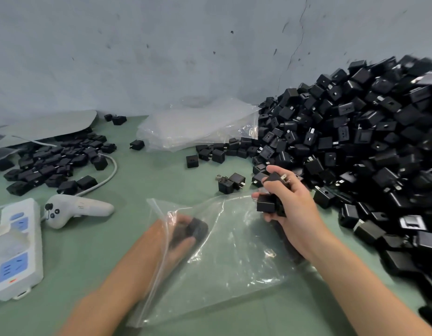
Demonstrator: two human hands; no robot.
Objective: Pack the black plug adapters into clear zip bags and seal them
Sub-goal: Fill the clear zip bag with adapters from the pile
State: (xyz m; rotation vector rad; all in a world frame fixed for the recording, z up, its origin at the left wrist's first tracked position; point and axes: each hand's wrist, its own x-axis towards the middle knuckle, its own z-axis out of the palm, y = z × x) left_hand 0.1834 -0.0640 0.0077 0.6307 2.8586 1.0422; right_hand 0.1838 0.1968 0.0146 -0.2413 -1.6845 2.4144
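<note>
The right hand (291, 207) clutches several black adapters (267, 203) at the mouth of the clear zip bag (224, 263), close to the pile (355, 141) for quick refills. The left hand (182, 235) reaches inside the bag, perhaps settling adapters there. It is blurred, so I cannot tell its grip.

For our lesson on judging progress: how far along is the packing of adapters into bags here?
Done: no sealed bag is plainly visible. In hand: one bag lies open; the left hand is inside it with a few blurred adapters, and the right hand grips more at its mouth. Left: filling and sealing this bag, then the big pile, with empty bags stacked behind.
</note>
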